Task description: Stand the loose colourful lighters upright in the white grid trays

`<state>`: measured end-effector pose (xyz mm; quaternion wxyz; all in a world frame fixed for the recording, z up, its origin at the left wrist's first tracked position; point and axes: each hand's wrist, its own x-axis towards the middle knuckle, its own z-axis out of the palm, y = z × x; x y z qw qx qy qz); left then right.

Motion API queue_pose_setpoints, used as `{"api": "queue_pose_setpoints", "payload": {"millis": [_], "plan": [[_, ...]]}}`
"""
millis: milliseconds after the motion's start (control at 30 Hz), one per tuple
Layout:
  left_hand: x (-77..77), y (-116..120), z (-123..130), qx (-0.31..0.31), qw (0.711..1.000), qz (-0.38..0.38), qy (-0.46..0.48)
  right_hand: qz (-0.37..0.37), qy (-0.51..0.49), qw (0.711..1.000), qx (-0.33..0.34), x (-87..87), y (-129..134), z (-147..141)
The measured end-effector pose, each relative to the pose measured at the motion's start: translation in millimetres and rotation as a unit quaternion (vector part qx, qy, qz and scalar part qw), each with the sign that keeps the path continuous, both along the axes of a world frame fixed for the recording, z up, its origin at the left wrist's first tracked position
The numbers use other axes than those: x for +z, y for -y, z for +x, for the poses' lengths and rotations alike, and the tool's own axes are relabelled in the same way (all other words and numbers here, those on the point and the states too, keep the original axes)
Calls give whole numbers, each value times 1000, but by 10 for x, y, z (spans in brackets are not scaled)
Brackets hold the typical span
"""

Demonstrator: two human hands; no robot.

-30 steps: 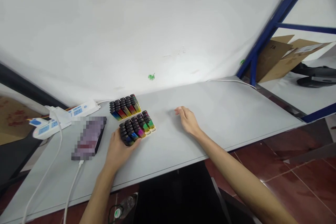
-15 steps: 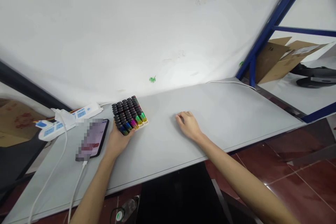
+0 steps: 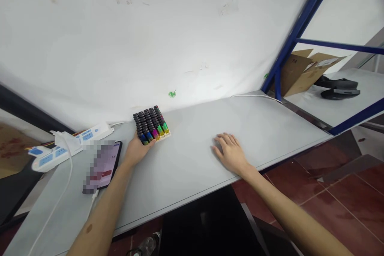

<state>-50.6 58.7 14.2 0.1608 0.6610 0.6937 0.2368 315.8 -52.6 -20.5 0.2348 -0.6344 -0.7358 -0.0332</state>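
Note:
A pale tray (image 3: 164,136) holds rows of what look like lighters (image 3: 149,120), with black tops and shiny blue, purple, green and yellow bodies. It is at the back left of the grey table, near the wall. My left hand (image 3: 138,149) is closed on its left and front sides; the thumb shows at the front corner, while the other fingers are mostly hidden behind the tray. Well to the right, my right hand (image 3: 231,153) rests palm down on the table, fingers a little spread, with nothing in it.
Left of my left forearm lies a phone (image 3: 108,164) with a charging cable. Behind it is a white power strip (image 3: 70,146) with plugs. A blue metal frame (image 3: 295,34) rises at the right, with a cardboard box (image 3: 303,73) beyond it.
My right hand has spread from a loose curl and shifted right and nearer the table's front edge. My left hand stays on the tray. The view has shifted slightly.

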Motion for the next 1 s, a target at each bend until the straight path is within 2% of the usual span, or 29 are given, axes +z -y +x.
{"api": "queue_pose_setpoints", "payload": {"millis": [400, 533, 633, 733, 800, 933, 1000], "plan": [[71, -269, -150, -78, 994, -42, 70, -33, -5, 999, -19, 40, -56, -25], [16, -271, -132, -63, 997, -26, 46, -30, -11, 999, -22, 37, -66, -32], [-112, -115, -42, -42, 999, -16, -31, -30, -17, 999, -27, 47, -72, -40], [-256, 168, 58, -3, 987, 48, -156, -36, -21, 999, -28, 62, -75, -42], [-317, 384, 98, -9, 980, 51, -191, -40, -24, 999, -27, 71, -74, -42], [-365, 798, 120, -69, 971, 55, -223, -41, -26, 998, -28, 87, -65, -44], [-388, 975, 131, -81, 969, 59, -226, -42, -23, 999, -25, 95, -62, -46]]}}
